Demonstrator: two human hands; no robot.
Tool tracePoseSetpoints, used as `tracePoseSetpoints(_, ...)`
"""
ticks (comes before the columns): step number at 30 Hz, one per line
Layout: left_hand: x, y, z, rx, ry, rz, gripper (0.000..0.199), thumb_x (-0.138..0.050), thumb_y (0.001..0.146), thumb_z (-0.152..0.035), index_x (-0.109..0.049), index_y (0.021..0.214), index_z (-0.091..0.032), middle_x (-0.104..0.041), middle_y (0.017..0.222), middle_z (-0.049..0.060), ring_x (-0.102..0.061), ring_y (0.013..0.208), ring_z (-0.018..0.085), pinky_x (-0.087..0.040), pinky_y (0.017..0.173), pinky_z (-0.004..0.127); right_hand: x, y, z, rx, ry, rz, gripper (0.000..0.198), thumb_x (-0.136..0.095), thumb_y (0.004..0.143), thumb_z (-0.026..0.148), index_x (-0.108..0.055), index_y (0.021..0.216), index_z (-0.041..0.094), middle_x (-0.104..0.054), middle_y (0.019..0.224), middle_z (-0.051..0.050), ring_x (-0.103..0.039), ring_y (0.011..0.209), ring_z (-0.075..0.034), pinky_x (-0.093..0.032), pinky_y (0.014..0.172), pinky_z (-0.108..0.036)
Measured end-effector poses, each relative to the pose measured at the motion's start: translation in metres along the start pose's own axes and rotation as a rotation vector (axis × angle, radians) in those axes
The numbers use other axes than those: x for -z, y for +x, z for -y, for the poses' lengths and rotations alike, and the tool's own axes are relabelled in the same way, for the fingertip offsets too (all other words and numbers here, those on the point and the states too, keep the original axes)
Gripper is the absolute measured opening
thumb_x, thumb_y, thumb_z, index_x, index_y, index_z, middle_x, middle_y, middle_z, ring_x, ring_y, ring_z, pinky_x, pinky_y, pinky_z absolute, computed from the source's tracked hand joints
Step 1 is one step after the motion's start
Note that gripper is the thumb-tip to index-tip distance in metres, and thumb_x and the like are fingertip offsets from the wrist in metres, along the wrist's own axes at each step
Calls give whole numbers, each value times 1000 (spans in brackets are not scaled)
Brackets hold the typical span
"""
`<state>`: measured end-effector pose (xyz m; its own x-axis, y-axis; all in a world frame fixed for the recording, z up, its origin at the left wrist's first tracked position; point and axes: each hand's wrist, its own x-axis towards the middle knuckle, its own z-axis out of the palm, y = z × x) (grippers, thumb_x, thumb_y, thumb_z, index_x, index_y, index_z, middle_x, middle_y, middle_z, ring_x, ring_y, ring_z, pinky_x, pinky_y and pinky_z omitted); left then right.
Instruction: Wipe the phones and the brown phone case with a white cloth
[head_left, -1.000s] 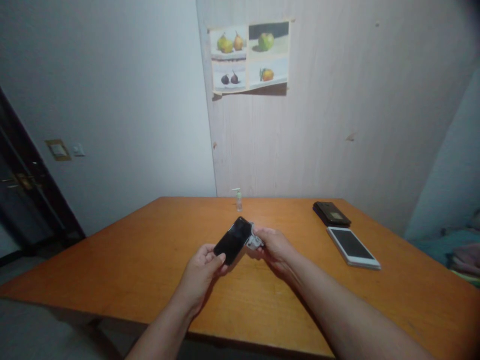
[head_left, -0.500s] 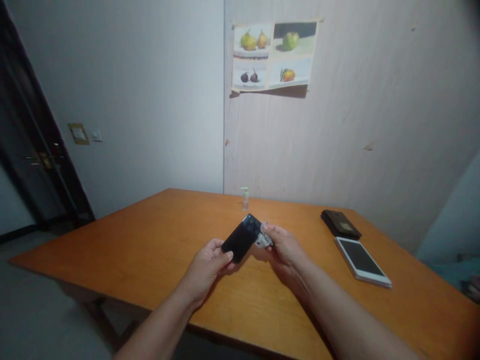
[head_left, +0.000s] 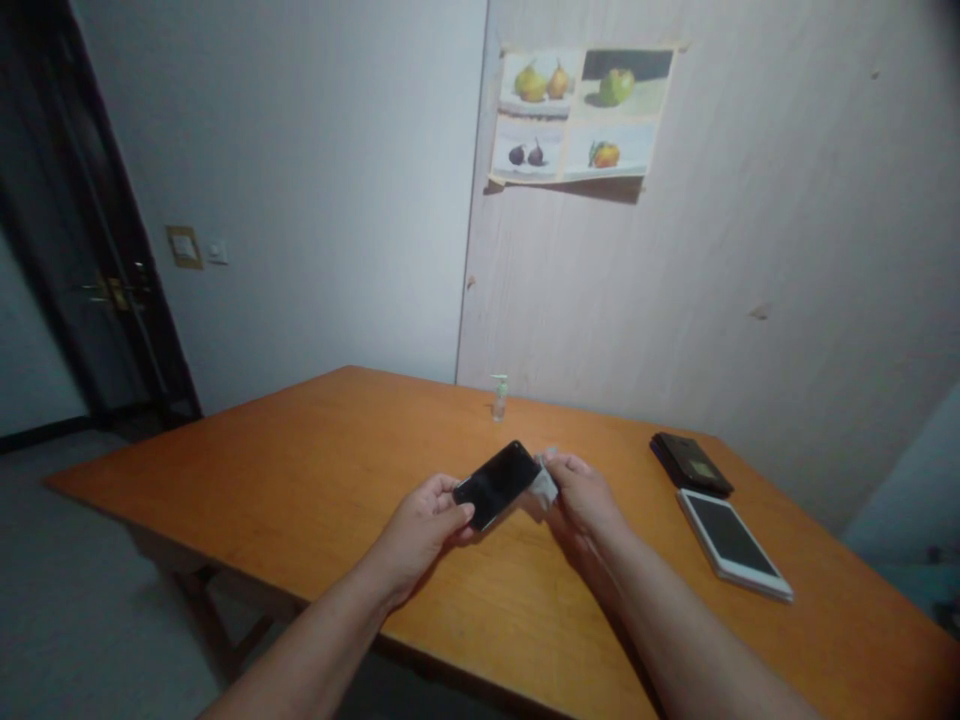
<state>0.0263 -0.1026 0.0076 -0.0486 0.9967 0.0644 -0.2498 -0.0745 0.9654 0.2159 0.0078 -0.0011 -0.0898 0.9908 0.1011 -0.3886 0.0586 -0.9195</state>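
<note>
My left hand (head_left: 431,525) grips a black smartphone (head_left: 496,484) by its lower left end, thumb over the edge of the dark screen. The phone is tilted, its far end pointing up and right, and is held above the wooden table (head_left: 315,455). At the phone's right end, my right hand (head_left: 586,492) pinches a crumpled pale grey cloth or wipe (head_left: 544,486). The cloth is right at the phone's edge; whether it touches is hard to make out.
A small clear pump bottle (head_left: 499,399) stands near the table's back edge. On the right lie a white tablet (head_left: 733,545) and, behind it, a dark wallet-like case (head_left: 690,463). A fruit picture sheet (head_left: 585,115) hangs on the wall; a dark door (head_left: 112,220) is at the left.
The camera view has tilted and shifted slightly. The phone is turned a little flatter, and the right hand with the cloth has moved slightly outward at the phone's right end.
</note>
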Motion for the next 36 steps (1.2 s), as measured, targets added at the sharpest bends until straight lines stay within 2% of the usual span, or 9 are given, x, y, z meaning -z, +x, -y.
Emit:
tracePoseSetpoints(3,-1,1,2,-8,45,-12,30,-75,74,-29,-54,92,-17,-62,75,-1,-58,65,10,-46,63,21,5,3,9,65,-84,-52,32,-78,69,43,-56,67,20,-53,53,4,-42,46,-10,-32,44,-24)
tracePoseSetpoints(6,-1,2,6,-16,104,-32,25,-72,74,-27,-53,89,-17,-58,69,-4,-55,61,9,-43,59,20,1,1,15,98,-123,-73,23,-76,65,33,-60,73,19,-60,65,0,-50,55,-11,-37,49,-24)
tracePoseSetpoints(12,0,6,12,-22,156,-25,22,-67,76,-27,-54,91,-18,-54,68,-5,-52,57,8,-38,55,19,-3,-4,4,111,-224,10,17,-64,66,23,-56,81,21,-61,70,1,-55,60,-15,-42,55,-26)
tracePoseSetpoints(15,0,8,13,-28,180,-53,25,-65,78,-27,-55,100,-18,-58,73,-3,-53,57,9,-38,53,20,3,-2,-7,185,-377,52,12,-57,70,23,-53,81,23,-57,67,2,-53,59,-15,-39,56,-26)
tracePoseSetpoints(18,-2,8,14,-33,202,-98,33,-63,79,-27,-55,110,-17,-65,85,2,-58,66,12,-41,54,21,10,0,-13,280,-707,87,2,-53,74,22,-55,76,22,-57,66,0,-52,63,-16,-36,57,-26)
tracePoseSetpoints(21,-5,7,17,-65,216,-80,46,-68,77,-26,-53,119,-16,-67,98,7,-64,82,17,-47,64,24,13,1,-13,350,-992,127,8,-51,76,20,-56,70,21,-60,68,-1,-53,67,-17,-33,59,-26)
tracePoseSetpoints(23,-6,6,19,-94,263,-33,54,-71,75,-23,-50,125,-16,-68,102,8,-65,88,19,-49,70,27,13,2,-12,356,-1038,142,8,-53,76,19,-56,68,21,-60,69,-1,-52,68,-17,-32,60,-27)
tracePoseSetpoints(30,-1,5,23,-406,856,-67,34,-67,71,-16,-66,105,-20,-66,103,9,-60,98,26,-45,86,37,21,5,-10,347,-1192,197,13,-56,79,20,-60,67,20,-60,68,-2,-51,68,-17,-29,61,-27)
tracePoseSetpoints(36,0,3,13,-316,1202,-87,38,-66,69,-20,-66,107,-24,-65,104,8,-56,102,29,-42,87,38,22,5,-5,345,-1253,247,10,-55,82,21,-64,79,20,-65,81,-4,-55,75,-17,-32,64,-26)
